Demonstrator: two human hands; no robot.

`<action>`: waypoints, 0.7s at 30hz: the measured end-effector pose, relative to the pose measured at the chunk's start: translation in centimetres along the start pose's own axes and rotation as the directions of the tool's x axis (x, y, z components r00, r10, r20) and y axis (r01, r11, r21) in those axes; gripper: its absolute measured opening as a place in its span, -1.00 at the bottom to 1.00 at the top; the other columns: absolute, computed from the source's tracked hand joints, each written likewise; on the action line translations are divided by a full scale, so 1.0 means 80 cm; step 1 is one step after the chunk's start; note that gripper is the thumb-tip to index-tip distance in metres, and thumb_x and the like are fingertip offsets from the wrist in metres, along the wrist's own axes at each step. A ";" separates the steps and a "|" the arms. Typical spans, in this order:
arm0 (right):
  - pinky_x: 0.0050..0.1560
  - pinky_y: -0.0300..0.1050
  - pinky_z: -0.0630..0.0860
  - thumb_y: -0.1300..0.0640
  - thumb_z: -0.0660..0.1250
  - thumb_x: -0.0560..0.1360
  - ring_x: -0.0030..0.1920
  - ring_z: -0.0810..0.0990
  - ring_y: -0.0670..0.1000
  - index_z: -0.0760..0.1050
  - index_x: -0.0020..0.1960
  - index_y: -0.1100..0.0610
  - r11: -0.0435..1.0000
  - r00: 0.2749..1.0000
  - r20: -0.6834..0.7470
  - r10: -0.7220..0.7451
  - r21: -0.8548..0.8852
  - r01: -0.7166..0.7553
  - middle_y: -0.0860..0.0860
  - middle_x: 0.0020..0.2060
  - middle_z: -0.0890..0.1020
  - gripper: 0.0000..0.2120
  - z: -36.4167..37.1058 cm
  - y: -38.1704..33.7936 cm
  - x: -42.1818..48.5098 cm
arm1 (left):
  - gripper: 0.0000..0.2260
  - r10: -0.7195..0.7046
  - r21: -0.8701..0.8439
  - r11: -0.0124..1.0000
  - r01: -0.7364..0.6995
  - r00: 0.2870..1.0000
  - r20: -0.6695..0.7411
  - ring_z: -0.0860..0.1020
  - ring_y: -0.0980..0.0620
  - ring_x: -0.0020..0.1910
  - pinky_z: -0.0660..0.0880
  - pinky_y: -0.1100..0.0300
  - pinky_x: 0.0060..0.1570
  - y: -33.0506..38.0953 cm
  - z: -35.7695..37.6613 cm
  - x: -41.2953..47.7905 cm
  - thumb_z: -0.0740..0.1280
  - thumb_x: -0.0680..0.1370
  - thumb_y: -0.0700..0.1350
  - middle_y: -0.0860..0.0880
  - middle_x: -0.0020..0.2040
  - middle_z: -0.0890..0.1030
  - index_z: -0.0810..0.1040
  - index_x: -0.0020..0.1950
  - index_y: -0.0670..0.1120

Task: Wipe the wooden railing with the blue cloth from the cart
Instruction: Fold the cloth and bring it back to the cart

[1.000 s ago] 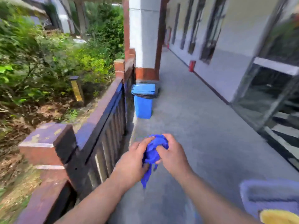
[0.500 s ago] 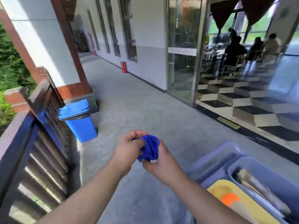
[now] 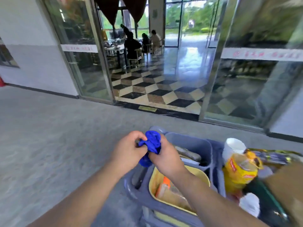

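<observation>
The blue cloth [image 3: 151, 144] is bunched into a ball between both hands, held over the left edge of the cart. My left hand [image 3: 128, 150] pinches its left side. My right hand [image 3: 167, 158] grips its right side from below. The grey-blue cleaning cart [image 3: 188, 141] stands at the lower right, under my right forearm. The wooden railing is out of view.
The cart holds a yellow tub [image 3: 202, 175] with orange items, a yellow bottle [image 3: 239, 171], white rolls [image 3: 233, 147] and a cardboard piece [image 3: 288, 185]. Grey concrete walkway [image 3: 49, 136] spreads to the left. Glass doors [image 3: 157, 59] open ahead onto a checkered floor, with seated people inside.
My view has swung right, away from the railing and blue bin, onto the cart and glass doors. Both hands stayed on the cloth and bunched it tighter.
</observation>
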State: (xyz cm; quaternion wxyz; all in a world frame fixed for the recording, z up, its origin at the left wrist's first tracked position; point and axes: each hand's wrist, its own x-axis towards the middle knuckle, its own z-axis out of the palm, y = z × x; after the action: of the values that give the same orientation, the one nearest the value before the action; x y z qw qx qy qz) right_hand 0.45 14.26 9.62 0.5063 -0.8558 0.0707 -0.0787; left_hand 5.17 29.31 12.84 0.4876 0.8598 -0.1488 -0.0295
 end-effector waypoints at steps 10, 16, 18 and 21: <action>0.02 0.06 0.59 0.20 0.38 0.39 -0.01 0.63 -0.03 0.46 0.17 -0.04 0.946 0.870 -0.425 0.252 -0.079 -0.313 -0.10 -0.03 0.67 -0.62 -0.109 0.047 -0.124 | -0.78 0.289 0.031 0.947 -0.321 0.889 0.355 0.58 0.18 -0.26 0.50 0.14 -0.26 0.066 0.129 -0.025 0.35 0.31 0.03 0.20 -0.12 0.63 0.47 -0.08 0.25; -0.09 -0.04 0.61 0.13 0.36 0.39 -0.11 0.63 -0.19 0.44 0.18 -0.22 0.907 0.779 -0.514 0.359 -0.006 -0.421 -0.22 -0.11 0.67 -0.58 -0.149 0.085 -0.207 | -0.79 0.377 -0.004 0.902 -0.432 0.782 0.497 0.56 0.20 -0.11 0.58 0.06 -0.16 0.094 0.201 -0.073 0.37 0.37 0.08 0.22 -0.03 0.57 0.44 -0.04 0.28; -0.19 -0.11 0.55 0.11 0.36 0.39 -0.15 0.62 -0.19 0.43 0.08 -0.23 0.902 0.757 -0.537 0.371 0.014 -0.432 -0.25 -0.13 0.65 -0.65 -0.164 0.098 -0.222 | -0.79 0.381 0.005 0.893 -0.451 0.761 0.525 0.56 0.22 -0.12 0.57 0.10 -0.18 0.103 0.221 -0.081 0.39 0.39 0.09 0.22 -0.03 0.56 0.44 -0.04 0.27; -0.20 -0.15 0.51 0.09 0.35 0.37 -0.12 0.62 -0.22 0.41 0.03 -0.28 0.899 0.745 -0.547 0.381 0.032 -0.436 -0.31 -0.10 0.63 -0.66 -0.187 0.121 -0.233 | -0.81 0.374 0.014 0.890 -0.457 0.747 0.550 0.57 0.23 -0.16 0.55 0.15 -0.21 0.114 0.252 -0.087 0.40 0.41 0.10 0.21 -0.05 0.58 0.45 -0.05 0.25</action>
State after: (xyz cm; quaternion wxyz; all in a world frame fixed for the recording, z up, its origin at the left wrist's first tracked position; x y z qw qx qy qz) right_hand -21.24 0.58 7.01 0.4277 -0.7856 0.3997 -0.2003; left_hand -7.48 10.15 9.38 0.3560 0.7957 -0.4677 -0.1462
